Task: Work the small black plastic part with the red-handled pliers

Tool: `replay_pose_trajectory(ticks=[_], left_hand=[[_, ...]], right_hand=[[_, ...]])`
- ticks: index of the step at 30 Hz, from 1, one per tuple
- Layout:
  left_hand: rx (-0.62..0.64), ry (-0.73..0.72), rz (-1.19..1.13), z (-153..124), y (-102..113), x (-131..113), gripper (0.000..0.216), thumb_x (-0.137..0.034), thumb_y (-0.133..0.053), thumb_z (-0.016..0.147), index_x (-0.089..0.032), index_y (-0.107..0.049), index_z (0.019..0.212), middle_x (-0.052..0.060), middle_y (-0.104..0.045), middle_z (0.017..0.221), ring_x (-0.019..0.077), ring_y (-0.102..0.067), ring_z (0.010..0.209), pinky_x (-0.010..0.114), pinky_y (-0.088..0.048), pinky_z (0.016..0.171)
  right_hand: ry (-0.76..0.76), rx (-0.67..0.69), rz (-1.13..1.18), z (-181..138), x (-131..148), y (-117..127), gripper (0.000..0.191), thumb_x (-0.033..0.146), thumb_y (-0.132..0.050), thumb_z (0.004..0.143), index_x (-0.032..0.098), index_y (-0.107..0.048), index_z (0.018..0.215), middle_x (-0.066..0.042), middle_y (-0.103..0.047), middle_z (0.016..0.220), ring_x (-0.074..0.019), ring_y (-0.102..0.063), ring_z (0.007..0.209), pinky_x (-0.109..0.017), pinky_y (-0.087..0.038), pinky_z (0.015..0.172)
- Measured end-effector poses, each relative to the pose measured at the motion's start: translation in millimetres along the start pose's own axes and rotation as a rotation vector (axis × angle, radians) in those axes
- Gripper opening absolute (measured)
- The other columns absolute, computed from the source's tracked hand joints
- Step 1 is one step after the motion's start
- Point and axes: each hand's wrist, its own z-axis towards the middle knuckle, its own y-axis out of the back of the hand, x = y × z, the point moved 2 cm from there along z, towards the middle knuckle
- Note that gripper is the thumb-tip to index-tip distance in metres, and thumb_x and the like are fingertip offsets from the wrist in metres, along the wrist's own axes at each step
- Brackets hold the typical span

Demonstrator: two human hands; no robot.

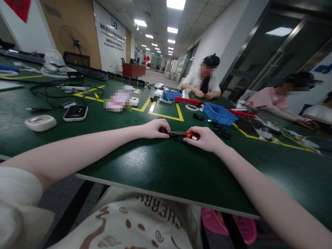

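Note:
Just above the green tabletop (145,166), my two hands are close together in front of me. My right hand (204,137) is closed round the red handles of a pair of pliers (178,132), whose metal jaws point left. Pinched between the thumb and fingers of my left hand (156,128) is a small black part (163,130). The tips of the pliers reach this part and seem to touch it. Its exact kind is hidden by my fingers.
Beyond my right hand are black pieces (222,132) and a blue bin (219,114). To the left lie a white-edged device (75,113), a rounded beige case (40,123), a phone (119,99) and black cables (49,98). Co-workers (201,81) sit across and to the right.

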Motion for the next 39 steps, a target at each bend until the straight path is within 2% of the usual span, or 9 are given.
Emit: replay_pose_trajectory(ticks=[9, 15, 21, 32, 39], left_hand=[[0.009, 0.05, -0.044, 1, 0, -5, 0.016, -0.025, -0.069, 0.083, -0.013, -0.069, 0.094, 0.008, -0.062, 0.104, 0.019, -0.061, 0.097, 0.035, -0.049, 0.091], [0.059, 0.158, -0.096, 4, 1, -12, 0.016, -0.028, -0.069, 0.084, -0.017, -0.068, 0.096, 0.005, -0.059, 0.106, 0.0184, -0.06, 0.1, 0.037, -0.048, 0.095], [0.109, 0.271, -0.074, 5, 2, -16, 0.021, -0.036, -0.071, 0.082, -0.019, -0.069, 0.094, 0.004, -0.056, 0.106, 0.0194, -0.058, 0.099, 0.037, -0.049, 0.09], [0.142, 0.314, -0.072, 8, 3, -21, 0.015, -0.033, -0.067, 0.085, -0.02, -0.07, 0.093, 0.004, -0.056, 0.107, 0.0192, -0.057, 0.102, 0.034, -0.05, 0.092], [0.175, 0.327, -0.069, 9, 5, -23, 0.012, -0.028, -0.065, 0.087, -0.021, -0.07, 0.094, 0.004, -0.056, 0.11, 0.0186, -0.056, 0.104, 0.032, -0.049, 0.093]], right_hand=[[-0.017, -0.001, 0.005, 0, -4, -4, 0.038, 0.058, -0.059, 0.082, 0.021, -0.064, 0.087, -0.003, -0.062, 0.08, -0.0157, -0.053, 0.067, -0.027, -0.036, 0.06], [-0.012, 0.005, 0.046, -4, -7, -4, 0.035, 0.055, -0.06, 0.082, 0.021, -0.064, 0.089, -0.003, -0.064, 0.084, -0.0154, -0.055, 0.068, -0.027, -0.037, 0.058], [0.001, -0.05, 0.051, -10, -7, -3, 0.036, 0.054, -0.06, 0.083, 0.02, -0.066, 0.092, -0.006, -0.066, 0.087, -0.0172, -0.059, 0.072, -0.028, -0.04, 0.058], [0.059, -0.044, 0.086, -11, -10, -9, 0.025, 0.045, -0.06, 0.084, 0.021, -0.065, 0.09, -0.007, -0.064, 0.084, -0.0187, -0.058, 0.071, -0.031, -0.043, 0.06], [0.061, -0.099, 0.107, -13, -14, -13, 0.034, 0.052, -0.061, 0.084, 0.021, -0.065, 0.098, -0.009, -0.066, 0.091, -0.0229, -0.061, 0.078, -0.037, -0.048, 0.065]])
